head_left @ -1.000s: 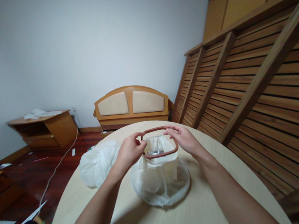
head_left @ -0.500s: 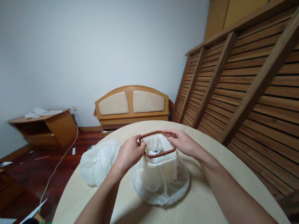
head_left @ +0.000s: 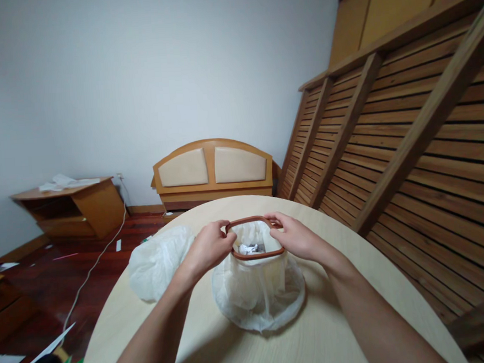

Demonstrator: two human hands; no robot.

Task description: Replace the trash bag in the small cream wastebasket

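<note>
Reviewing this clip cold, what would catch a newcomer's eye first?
Probably the brown ring, held by the left hand and right hand at the mouth of a bag-lined bin. Next, the slatted wooden panel looming on the right, and the white bag left of the bin.

Cool, diffuse light of middling brightness reaches us from a source we cannot see, brightest across the pale wall (head_left: 201, 68) and dimmer over the dark floor (head_left: 111, 273), where we catch faint sheen. We see soft-edged shadows on the surface (head_left: 319, 336), right of the lined container (head_left: 260, 285) and towards the near edge. Wide-angle distortion stretches the slatted panel (head_left: 370, 122) at our right, and fine detail looks slightly soft.
</note>
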